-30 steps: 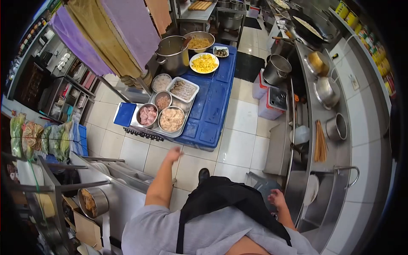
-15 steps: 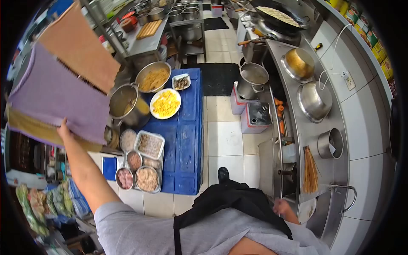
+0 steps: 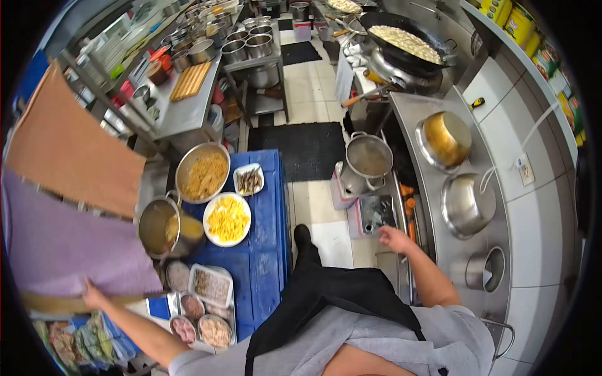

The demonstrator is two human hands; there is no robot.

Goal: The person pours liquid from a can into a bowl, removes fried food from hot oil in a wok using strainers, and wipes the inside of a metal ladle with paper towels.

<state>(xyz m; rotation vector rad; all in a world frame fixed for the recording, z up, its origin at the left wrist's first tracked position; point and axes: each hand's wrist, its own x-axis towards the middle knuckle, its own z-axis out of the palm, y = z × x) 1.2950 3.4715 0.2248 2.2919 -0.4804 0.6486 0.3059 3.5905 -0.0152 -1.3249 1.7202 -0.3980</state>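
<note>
Left hand (image 3: 95, 297) up against the lower hem of the purple cloth (image 3: 69, 244). Pinched or only pressing: cannot tell, fingers partly hidden at the hem. Step in hand, by my reading: handling the hem at arm's length. A next move on it would call for a sure hold on the edge, hem kept out of the food.

Cloth: at 11 to 12 o'clock from that hand. Broad, matt, fairly flat, few folds; lower edge nearly straight. A mustard cloth (image 3: 56, 303) shows as a strip below the hem, 9 o'clock. Beyond, at 12, an orange cloth (image 3: 81, 144), ragged on its right side.

Farther out from the left hand: tall pot (image 3: 164, 222) at 1 to 2 o'clock, near the cloth's right side; plate of yellow food (image 3: 227, 219) at 2; blue desk (image 3: 264, 263) toward 3; bagged vegetables (image 3: 91, 343) at 6.

Right hand (image 3: 394, 239): fingers loosely curled, nothing seen in it. Nearest, at 11 o'clock, a dark-topped bin (image 3: 379, 214); touching or above it, cannot tell. Two-handled pot (image 3: 369, 161) past that, between 11 and 12.
</note>
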